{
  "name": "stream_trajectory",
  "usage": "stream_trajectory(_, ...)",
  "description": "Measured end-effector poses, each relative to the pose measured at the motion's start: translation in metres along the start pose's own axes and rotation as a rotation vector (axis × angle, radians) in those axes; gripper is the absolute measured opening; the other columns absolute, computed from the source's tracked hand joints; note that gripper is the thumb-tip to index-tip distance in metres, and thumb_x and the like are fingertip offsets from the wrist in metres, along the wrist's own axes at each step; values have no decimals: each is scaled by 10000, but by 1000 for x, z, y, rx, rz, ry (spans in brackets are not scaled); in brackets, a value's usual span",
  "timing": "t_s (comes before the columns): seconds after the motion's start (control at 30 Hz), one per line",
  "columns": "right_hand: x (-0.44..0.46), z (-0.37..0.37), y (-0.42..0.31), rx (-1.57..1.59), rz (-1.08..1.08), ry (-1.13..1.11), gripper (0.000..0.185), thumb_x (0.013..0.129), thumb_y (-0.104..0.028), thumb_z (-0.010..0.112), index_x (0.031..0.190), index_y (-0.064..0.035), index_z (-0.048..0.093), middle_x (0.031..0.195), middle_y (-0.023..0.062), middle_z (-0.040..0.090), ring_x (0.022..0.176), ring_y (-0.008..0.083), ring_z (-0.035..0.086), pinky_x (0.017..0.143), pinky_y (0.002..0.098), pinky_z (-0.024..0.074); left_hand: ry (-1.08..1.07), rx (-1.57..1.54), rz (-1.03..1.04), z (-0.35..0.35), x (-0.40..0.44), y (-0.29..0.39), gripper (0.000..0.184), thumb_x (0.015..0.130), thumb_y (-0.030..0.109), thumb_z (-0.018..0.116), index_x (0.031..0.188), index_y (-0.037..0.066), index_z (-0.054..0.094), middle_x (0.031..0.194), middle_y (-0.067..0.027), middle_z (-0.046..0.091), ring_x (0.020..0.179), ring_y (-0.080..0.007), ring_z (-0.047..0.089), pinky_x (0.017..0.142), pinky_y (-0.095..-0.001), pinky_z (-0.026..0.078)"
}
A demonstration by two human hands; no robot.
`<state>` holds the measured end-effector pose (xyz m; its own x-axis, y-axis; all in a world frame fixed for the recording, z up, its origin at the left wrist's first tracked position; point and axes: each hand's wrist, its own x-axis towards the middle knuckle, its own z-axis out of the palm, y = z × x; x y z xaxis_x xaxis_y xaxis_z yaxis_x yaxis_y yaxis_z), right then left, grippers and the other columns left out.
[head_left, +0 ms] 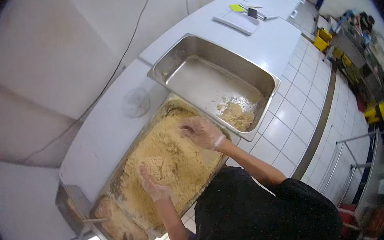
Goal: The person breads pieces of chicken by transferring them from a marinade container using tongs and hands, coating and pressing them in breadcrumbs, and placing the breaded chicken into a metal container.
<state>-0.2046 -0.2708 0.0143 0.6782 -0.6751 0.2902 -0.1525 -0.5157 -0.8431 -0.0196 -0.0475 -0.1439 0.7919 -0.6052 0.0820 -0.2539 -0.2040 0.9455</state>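
Note:
A large metal tray [126,158] full of yellowish crumbs [171,143] lies in front of me. My left hand [152,182], in a clear glove, holds a crumb-coated piece [159,168] over the crumbs at the tray's lower part. Near the tray's right side, my right hand [202,134], also gloved, hovers over the crumbs with its fingers curled; whether anything is in them is hidden. Beyond it stands a deep metal pan [214,63] with a coated piece [237,116] and loose crumbs in its near right corner.
A smaller container [118,221] with pale contents and utensils sits at the lower left. A clear round bowl [136,102] is on the white table [91,144]. Farther back lie a white tray [237,23] and tools. Shelves and a metal cart [365,167] stand right.

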Motion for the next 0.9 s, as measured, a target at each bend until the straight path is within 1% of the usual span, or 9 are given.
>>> stream_trajectory(0.13, -26, -61, 22, 113, 274, 180, 216, 857, -233, 616, 847, -17, 623, 749, 170, 622, 652, 276, 590, 631, 389, 482, 45, -628, -273, 40, 33, 126, 575, 922, 307, 481, 1429, 74, 343, 1384, -181, 442, 1254, -299, 458, 1068, -390, 358)
stream_trajectory(0.2, -31, -99, 43, -112, 370, 227, 245, 868, -263, 597, 841, -21, 628, 747, 184, 622, 659, 296, 604, 636, 402, 485, -288, -266, 264, 64, 71, 132, 514, 941, 314, 479, 1386, 65, 418, 1345, -143, 493, 1165, -251, 535, 994, -370, 440)
stream_trajectory(0.27, -40, -132, 81, -251, 387, 274, 271, 886, -287, 570, 842, -26, 627, 742, 202, 619, 677, 335, 615, 645, 430, 487, -222, -537, -135, 111, 91, 206, 450, 951, 316, 495, 1297, 29, 518, 1226, -125, 586, 1057, -217, 601, 890, -340, 502)
stream_trajectory(0.4, -63, -155, 152, -444, 404, 354, 292, 937, -251, 517, 817, -14, 637, 707, 162, 626, 671, 285, 621, 628, 386, 485, -410, -3, 376, 206, 140, 251, 354, 932, 312, 557, 1145, 42, 639, 914, -66, 675, 838, -146, 632, 749, -267, 513)
stream_trajectory(0.47, -75, -155, 155, -401, 357, 416, 297, 940, -254, 514, 821, -9, 634, 712, 163, 628, 676, 288, 622, 627, 388, 484, -576, -130, 484, 257, 146, 258, 319, 917, 334, 580, 1032, 55, 684, 836, -66, 676, 733, -136, 616, 659, -268, 520)
stream_trajectory(0.6, -91, -143, 159, -340, 289, 689, 273, 950, -234, 510, 866, 0, 622, 722, 163, 626, 667, 298, 611, 599, 403, 466, -829, 793, 443, 334, 134, 252, 477, 794, 506, 667, 893, 40, 677, 809, -96, 684, 630, -202, 632, 525, -315, 522)
stream_trajectory(0.77, -95, -127, 171, -366, 312, 788, 155, 894, -163, 519, 942, -37, 596, 776, 224, 598, 686, 372, 587, 591, 480, 438, -960, 1193, 760, 378, 82, 161, 596, 739, 577, 664, 900, 4, 693, 896, -232, 669, 826, -309, 673, 723, -404, 537)
stream_trajectory(0.83, -97, -124, 176, -267, 466, 705, 169, 871, -129, 534, 986, -26, 602, 836, 231, 605, 705, 360, 589, 587, 462, 441, -1046, 1167, 638, 376, 86, 173, 628, 747, 585, 646, 930, -15, 684, 930, -251, 659, 872, -335, 658, 765, -414, 524)
stream_trajectory(0.9, -102, -114, 188, -554, 153, 815, 201, 866, -81, 577, 1052, -8, 599, 843, 138, 632, 691, 291, 591, 582, 410, 448, -1134, 1138, 489, 369, 86, 186, 660, 755, 592, 628, 960, -34, 675, 964, -270, 648, 919, -362, 644, 807, -424, 511)
